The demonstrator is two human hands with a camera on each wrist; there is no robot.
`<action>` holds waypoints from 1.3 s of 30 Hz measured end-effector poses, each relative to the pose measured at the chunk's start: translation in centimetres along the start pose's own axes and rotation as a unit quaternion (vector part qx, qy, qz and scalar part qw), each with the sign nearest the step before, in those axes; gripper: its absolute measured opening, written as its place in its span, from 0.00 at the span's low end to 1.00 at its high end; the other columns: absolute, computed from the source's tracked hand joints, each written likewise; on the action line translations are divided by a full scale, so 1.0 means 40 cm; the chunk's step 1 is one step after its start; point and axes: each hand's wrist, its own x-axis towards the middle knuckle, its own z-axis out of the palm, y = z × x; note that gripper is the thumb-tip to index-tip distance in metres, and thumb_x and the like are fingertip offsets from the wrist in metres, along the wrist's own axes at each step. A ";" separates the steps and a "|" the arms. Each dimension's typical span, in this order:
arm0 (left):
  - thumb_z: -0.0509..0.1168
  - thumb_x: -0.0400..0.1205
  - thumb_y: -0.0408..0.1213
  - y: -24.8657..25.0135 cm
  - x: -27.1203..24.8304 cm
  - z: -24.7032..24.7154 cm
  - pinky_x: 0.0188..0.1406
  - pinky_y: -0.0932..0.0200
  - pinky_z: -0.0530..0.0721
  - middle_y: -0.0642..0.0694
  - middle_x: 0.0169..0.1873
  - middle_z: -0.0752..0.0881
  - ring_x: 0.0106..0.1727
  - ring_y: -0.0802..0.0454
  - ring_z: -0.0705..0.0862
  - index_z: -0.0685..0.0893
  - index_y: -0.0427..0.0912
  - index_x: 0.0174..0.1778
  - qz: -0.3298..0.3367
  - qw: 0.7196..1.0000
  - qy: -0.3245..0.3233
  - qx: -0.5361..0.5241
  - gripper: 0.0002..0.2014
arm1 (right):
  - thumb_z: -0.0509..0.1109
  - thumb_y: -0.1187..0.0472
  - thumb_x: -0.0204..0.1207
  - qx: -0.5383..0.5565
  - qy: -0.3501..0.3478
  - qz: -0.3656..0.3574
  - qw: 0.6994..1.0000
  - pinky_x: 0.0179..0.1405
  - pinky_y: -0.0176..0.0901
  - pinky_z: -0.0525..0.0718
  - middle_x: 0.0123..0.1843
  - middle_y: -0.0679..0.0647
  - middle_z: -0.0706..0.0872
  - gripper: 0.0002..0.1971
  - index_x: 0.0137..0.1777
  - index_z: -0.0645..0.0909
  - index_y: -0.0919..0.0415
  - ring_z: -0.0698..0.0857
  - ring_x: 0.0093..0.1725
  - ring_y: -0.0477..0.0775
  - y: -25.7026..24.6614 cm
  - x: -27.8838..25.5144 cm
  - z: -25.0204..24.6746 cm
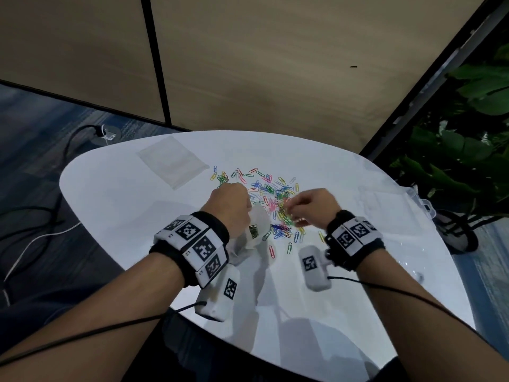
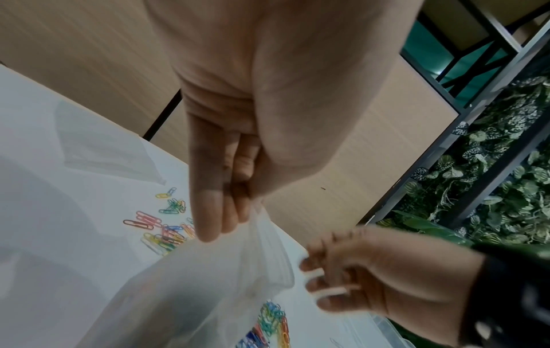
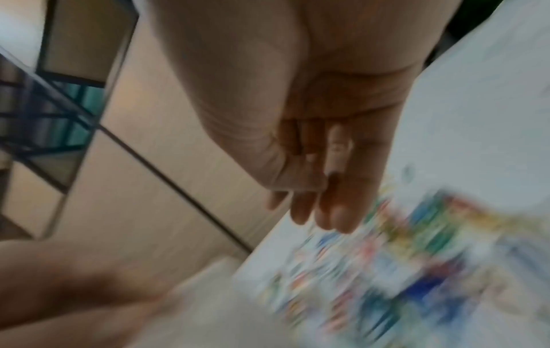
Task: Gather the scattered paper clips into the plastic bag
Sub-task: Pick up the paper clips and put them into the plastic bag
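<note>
Plastic bag [image 2: 208, 282] pinched by left fingers [image 2: 208, 212]; head view hides it.

No legible text, brand, number or sign appears in any view. The wristbands [image 1: 192, 244] and the white camera housings [image 1: 314, 267] carry only black-and-white square marker patterns; tiny marks beside those patterns are too small to read.
</note>
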 end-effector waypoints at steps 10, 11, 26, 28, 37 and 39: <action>0.64 0.83 0.30 -0.027 -0.007 -0.026 0.36 0.59 0.81 0.40 0.55 0.87 0.36 0.47 0.82 0.89 0.38 0.54 -0.008 1.000 0.007 0.024 0.10 | 0.90 0.48 0.49 -0.286 -0.008 0.117 0.951 0.62 0.50 0.84 0.70 0.59 0.76 0.53 0.74 0.68 0.54 0.84 0.61 0.59 0.230 0.067 -0.006; 0.64 0.83 0.30 -0.027 -0.008 -0.027 0.35 0.60 0.81 0.40 0.54 0.87 0.35 0.48 0.82 0.89 0.37 0.54 -0.008 1.000 0.006 0.027 0.09 | 0.89 0.47 0.52 -0.291 0.008 0.101 0.951 0.64 0.48 0.82 0.70 0.59 0.75 0.51 0.75 0.68 0.54 0.81 0.64 0.59 0.219 0.077 0.015; 0.62 0.81 0.28 -0.034 -0.004 -0.024 0.38 0.57 0.83 0.38 0.52 0.86 0.37 0.45 0.83 0.88 0.36 0.53 0.002 0.999 0.002 0.049 0.11 | 0.71 0.63 0.77 -0.350 0.102 -0.121 0.923 0.55 0.46 0.84 0.52 0.60 0.87 0.09 0.53 0.90 0.61 0.86 0.53 0.61 0.136 0.151 0.116; 0.62 0.81 0.28 -0.031 -0.003 -0.021 0.37 0.57 0.84 0.39 0.50 0.87 0.32 0.47 0.82 0.89 0.35 0.52 0.000 0.999 0.000 0.051 0.10 | 0.75 0.63 0.74 -0.267 0.131 -0.080 0.951 0.55 0.46 0.87 0.49 0.58 0.91 0.06 0.49 0.91 0.60 0.88 0.50 0.58 0.140 0.151 0.094; 0.63 0.82 0.28 -0.024 0.001 -0.019 0.42 0.56 0.88 0.40 0.50 0.88 0.38 0.44 0.86 0.88 0.36 0.52 -0.002 0.999 -0.010 0.045 0.09 | 0.75 0.73 0.73 0.413 0.075 0.095 0.903 0.43 0.39 0.91 0.42 0.63 0.92 0.09 0.53 0.86 0.75 0.91 0.48 0.59 0.074 0.112 -0.022; 0.63 0.82 0.27 -0.023 0.001 -0.018 0.42 0.56 0.88 0.40 0.53 0.88 0.38 0.44 0.85 0.88 0.37 0.53 -0.002 0.999 -0.012 0.042 0.10 | 0.74 0.71 0.76 0.486 0.023 0.093 0.869 0.40 0.34 0.90 0.50 0.64 0.90 0.15 0.61 0.83 0.76 0.91 0.49 0.56 0.031 0.075 -0.030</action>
